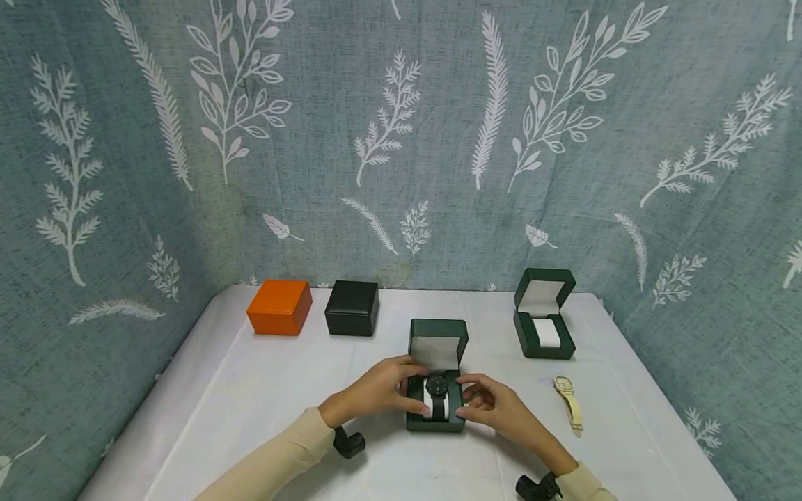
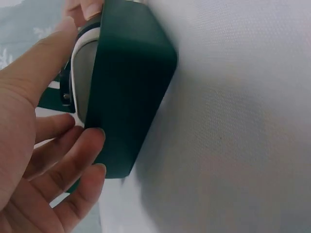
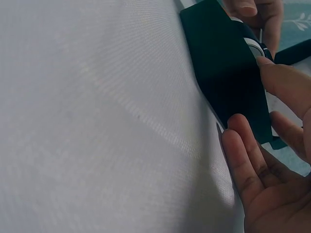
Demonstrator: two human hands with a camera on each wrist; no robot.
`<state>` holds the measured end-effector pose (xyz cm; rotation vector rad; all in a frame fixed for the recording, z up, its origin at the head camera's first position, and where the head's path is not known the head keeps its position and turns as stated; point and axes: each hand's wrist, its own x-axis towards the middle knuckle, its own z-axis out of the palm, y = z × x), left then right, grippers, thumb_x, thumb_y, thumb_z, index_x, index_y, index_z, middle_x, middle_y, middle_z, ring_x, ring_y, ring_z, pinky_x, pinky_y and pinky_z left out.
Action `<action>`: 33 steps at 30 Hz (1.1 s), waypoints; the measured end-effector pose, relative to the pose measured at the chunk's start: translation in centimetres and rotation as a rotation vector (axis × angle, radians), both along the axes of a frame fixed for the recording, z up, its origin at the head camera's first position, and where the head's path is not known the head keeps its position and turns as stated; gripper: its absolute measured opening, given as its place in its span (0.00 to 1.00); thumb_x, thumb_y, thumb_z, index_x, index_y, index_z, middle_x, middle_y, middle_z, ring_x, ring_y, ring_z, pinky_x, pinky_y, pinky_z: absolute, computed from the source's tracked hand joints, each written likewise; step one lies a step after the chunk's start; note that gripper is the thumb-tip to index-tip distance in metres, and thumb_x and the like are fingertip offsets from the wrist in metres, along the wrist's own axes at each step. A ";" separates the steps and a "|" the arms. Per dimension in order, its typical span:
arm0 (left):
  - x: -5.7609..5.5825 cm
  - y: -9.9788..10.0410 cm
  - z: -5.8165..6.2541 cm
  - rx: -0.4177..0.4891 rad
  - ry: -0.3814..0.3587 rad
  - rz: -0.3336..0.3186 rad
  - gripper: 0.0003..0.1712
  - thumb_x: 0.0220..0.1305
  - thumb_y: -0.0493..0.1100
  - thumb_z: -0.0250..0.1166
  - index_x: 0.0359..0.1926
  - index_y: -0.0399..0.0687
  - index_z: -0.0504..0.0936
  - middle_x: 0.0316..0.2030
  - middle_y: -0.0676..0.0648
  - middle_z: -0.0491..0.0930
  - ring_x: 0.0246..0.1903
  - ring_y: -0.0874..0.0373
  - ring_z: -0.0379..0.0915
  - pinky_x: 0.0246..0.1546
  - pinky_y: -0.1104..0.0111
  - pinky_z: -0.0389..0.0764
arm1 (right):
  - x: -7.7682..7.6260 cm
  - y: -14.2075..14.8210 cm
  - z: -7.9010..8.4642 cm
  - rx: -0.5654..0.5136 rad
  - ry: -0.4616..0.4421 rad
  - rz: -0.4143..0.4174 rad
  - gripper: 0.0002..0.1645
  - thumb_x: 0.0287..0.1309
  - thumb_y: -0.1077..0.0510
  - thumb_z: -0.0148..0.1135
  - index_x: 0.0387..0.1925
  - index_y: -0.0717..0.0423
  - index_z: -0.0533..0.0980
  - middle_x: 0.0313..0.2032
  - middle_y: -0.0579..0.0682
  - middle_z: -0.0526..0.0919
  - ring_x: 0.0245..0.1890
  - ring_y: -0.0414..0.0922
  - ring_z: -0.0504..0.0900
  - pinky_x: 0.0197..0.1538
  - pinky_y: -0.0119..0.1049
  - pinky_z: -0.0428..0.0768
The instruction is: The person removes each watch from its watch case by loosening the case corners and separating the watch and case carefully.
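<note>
A black wristwatch [image 1: 436, 387] sits round the white cushion inside an open green watch box [image 1: 436, 425] at the front middle of the table. My left hand [image 1: 377, 387] holds the box's left side, its thumb at the cushion's edge and its fingers bent against the wall. At the right side, my right hand [image 1: 495, 408] touches the rim with index finger and thumb. In the right wrist view its loosely bent fingers [image 3: 238, 141] lie by the green wall. The raised lid [image 1: 437, 330] leans back behind the watch.
To the right lies a gold-coloured watch [image 1: 569, 403]. A second open green box [image 1: 547, 351] with a white cushion stands at the back right. Closed orange [image 1: 279, 309] and black [image 1: 352, 309] boxes stand at the back left. Patterned curtain [image 1: 326, 139] surrounds the table [image 1: 250, 396].
</note>
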<state>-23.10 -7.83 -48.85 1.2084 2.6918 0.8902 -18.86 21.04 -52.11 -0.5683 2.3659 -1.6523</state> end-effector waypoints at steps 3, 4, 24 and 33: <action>0.1 0.1 0.0 -0.013 0.001 -0.004 0.41 0.55 0.62 0.78 0.62 0.41 0.82 0.54 0.48 0.79 0.27 0.70 0.69 0.29 0.76 0.74 | 0.0 0.0 0.0 0.008 -0.003 -0.002 0.34 0.60 0.56 0.76 0.66 0.56 0.74 0.49 0.57 0.81 0.40 0.47 0.83 0.41 0.33 0.83; 0.2 0.2 0.0 -0.019 -0.003 0.000 0.42 0.55 0.62 0.78 0.63 0.41 0.82 0.54 0.48 0.79 0.27 0.71 0.69 0.29 0.76 0.73 | 0.0 0.0 -0.1 0.008 -0.004 -0.001 0.34 0.60 0.56 0.76 0.66 0.55 0.74 0.49 0.58 0.81 0.41 0.47 0.83 0.41 0.33 0.83; 0.8 0.5 0.5 -0.209 0.094 -0.016 0.45 0.58 0.68 0.72 0.66 0.43 0.79 0.61 0.49 0.72 0.54 0.60 0.74 0.55 0.67 0.79 | -0.1 0.0 -0.3 0.001 -0.050 -0.025 0.34 0.59 0.54 0.76 0.66 0.52 0.75 0.48 0.57 0.80 0.41 0.48 0.83 0.41 0.33 0.83; 0.7 1.1 0.7 -0.244 0.121 0.030 0.44 0.54 0.67 0.77 0.62 0.43 0.82 0.60 0.47 0.76 0.54 0.56 0.76 0.52 0.62 0.81 | 0.1 -0.1 -0.1 -0.003 -0.020 -0.010 0.34 0.60 0.56 0.76 0.65 0.56 0.75 0.47 0.58 0.80 0.39 0.46 0.83 0.40 0.32 0.82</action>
